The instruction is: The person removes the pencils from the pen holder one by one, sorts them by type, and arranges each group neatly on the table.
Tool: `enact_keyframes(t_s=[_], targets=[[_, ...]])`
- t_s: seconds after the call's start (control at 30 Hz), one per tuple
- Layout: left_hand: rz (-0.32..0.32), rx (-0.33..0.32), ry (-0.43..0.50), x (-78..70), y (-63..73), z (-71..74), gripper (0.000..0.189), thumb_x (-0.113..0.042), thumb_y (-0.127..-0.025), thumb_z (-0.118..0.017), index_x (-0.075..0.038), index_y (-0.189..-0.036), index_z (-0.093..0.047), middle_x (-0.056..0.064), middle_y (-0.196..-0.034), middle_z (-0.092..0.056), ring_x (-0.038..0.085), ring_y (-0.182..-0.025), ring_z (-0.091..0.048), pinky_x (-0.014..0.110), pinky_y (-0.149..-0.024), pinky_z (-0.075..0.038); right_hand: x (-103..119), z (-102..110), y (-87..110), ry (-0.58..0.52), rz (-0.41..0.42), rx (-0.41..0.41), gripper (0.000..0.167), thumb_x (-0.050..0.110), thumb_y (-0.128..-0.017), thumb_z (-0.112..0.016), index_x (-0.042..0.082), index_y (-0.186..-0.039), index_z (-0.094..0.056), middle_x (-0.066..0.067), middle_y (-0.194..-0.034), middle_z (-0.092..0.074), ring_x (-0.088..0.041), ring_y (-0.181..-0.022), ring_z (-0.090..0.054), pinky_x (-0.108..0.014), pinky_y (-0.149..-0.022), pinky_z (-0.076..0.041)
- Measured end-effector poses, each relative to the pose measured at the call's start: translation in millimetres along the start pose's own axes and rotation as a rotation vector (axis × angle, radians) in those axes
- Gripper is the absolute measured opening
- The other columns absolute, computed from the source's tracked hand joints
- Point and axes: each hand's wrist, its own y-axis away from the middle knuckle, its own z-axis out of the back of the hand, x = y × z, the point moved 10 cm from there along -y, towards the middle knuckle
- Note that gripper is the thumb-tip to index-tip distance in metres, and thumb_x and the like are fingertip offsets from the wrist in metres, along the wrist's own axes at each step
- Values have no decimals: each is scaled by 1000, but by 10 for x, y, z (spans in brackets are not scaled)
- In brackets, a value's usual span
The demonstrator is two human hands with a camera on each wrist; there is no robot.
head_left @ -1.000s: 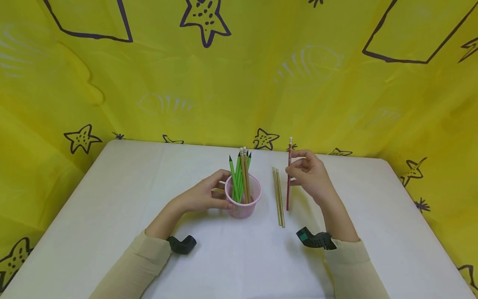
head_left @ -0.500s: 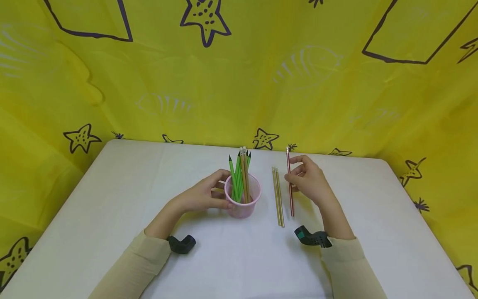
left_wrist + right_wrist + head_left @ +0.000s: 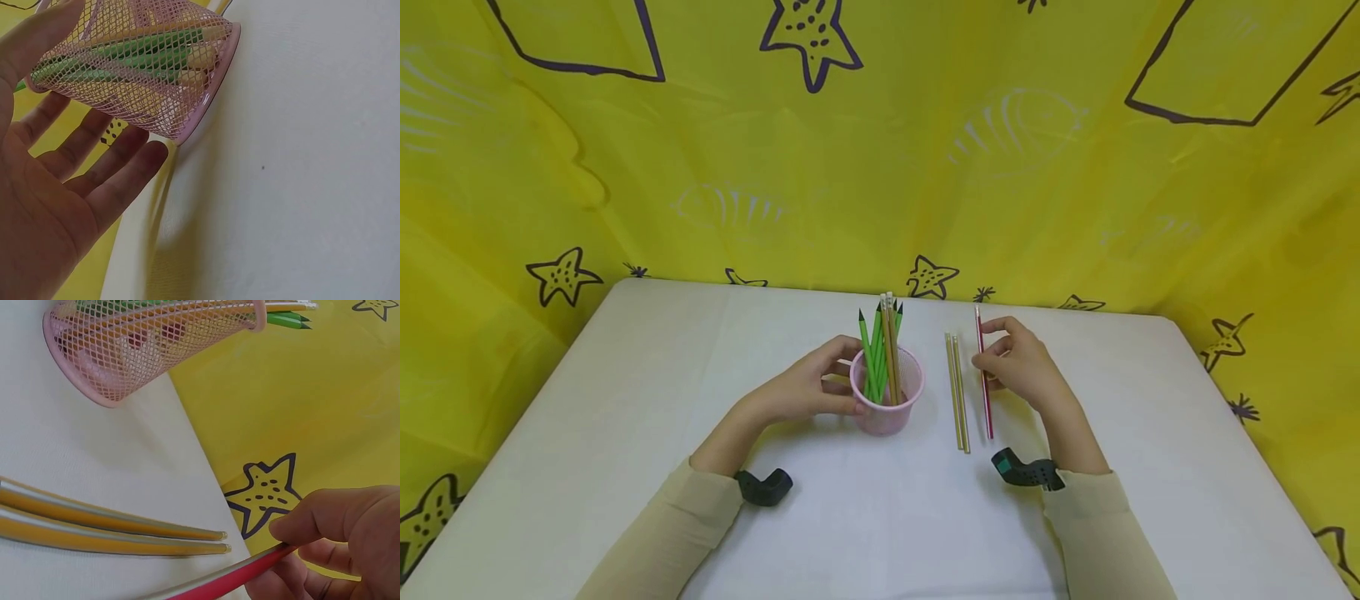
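A pink mesh pencil cup [image 3: 883,421] stands upright on the table, with green pencils [image 3: 867,346] and gold pencils [image 3: 891,342] in it. My left hand [image 3: 797,390] holds the cup from its left side, thumb in front and fingers behind; the wrist view shows the cup's mesh wall [image 3: 125,94] beside the fingers. To the cup's right, two gold pencils [image 3: 957,392] lie side by side. Just right of these, my right hand [image 3: 1018,358] pinches a red pencil [image 3: 987,410] between thumb and fingers, low at the tabletop. Whether its whole length touches the table, I cannot tell.
The white-covered table [image 3: 820,533] spreads around both hands. A yellow curtain [image 3: 880,192] with star and fish drawings hangs along its back edge and sides. Dark wrist cameras [image 3: 765,488] are strapped to both wrists.
My right hand has come down and slightly nearer with the red pencil, whose lower end has swung a little to the right. My left hand stays at the cup.
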Motion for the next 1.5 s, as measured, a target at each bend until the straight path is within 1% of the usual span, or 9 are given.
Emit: enact_keyframes(t_s=[0.13,0.37,0.57,0.8,0.93,1.07,1.23,1.4,1.5], targets=[[-8,-7,-1,-11,-1,23,68,-4,-83,-80,-10,-139,-42,9,-142,-47,32,-128,-53,42,-103,-52,-53,-22,-24,-4,-22,22,61,16,-92,-70,6,-143,-39,-19,-100,-60,-24,-70,-66,-35,-69,-63],[-12,-7,4,-30,-7,33,67,-6,-84,-79,-10,-140,-43,10,-142,-47,31,-128,-53,42,-103,-52,-117,-33,-64,42,-39,31,62,15,-92,-70,4,-144,-37,-18,-97,-62,-22,-66,-64,-32,-65,-62],[-10,-16,5,-28,-12,33,68,-4,-83,-79,-9,-140,-43,11,-142,-48,32,-129,-53,41,-105,-51,-163,-50,-82,102,-51,42,61,17,-92,-69,5,-143,-38,-16,-95,-65,-21,-65,-63,-29,-64,-60],[-4,-13,2,-28,3,36,67,-6,-83,-79,-10,-140,-43,10,-142,-48,32,-130,-52,43,-105,-51,-175,-95,-94,120,-52,61,62,17,-91,-69,6,-145,-38,-15,-95,-66,-20,-65,-64,-29,-64,-59],[-10,-14,-10,-35,7,41,70,-5,-83,-79,-11,-141,-41,10,-142,-47,31,-129,-52,44,-106,-50,-184,-111,-94,131,-55,62,63,18,-90,-68,6,-144,-39,-15,-95,-66,-20,-66,-64,-29,-64,-58],[-10,-19,-20,-24,6,49,74,-4,-83,-79,-14,-143,-37,11,-141,-47,30,-129,-52,43,-106,-50,-206,-119,-95,132,-53,62,63,17,-88,-68,7,-143,-40,-14,-92,-66,-20,-64,-64,-29,-62,-58],[-16,-14,-22,-10,1,50,74,-3,-83,-79,-15,-143,-36,11,-141,-47,30,-129,-51,43,-107,-49,-224,-137,-101,114,-44,72,63,15,-87,-69,5,-142,-41,-12,-87,-68,-19,-63,-65,-29,-62,-56],[-25,-10,-19,-30,10,36,75,-5,-84,-78,-15,-144,-35,11,-142,-47,30,-129,-51,44,-107,-49,-239,-157,-106,97,-52,82,62,15,-88,-70,5,-142,-41,-12,-88,-67,-18,-62,-64,-29,-62,-57],[-19,-12,-21,-27,11,36,74,-5,-84,-78,-16,-144,-35,11,-142,-47,30,-130,-51,44,-107,-49,-243,-164,-105,92,-53,85,61,15,-89,-70,4,-142,-41,-12,-89,-67,-17,-62,-64,-29,-63,-57]])
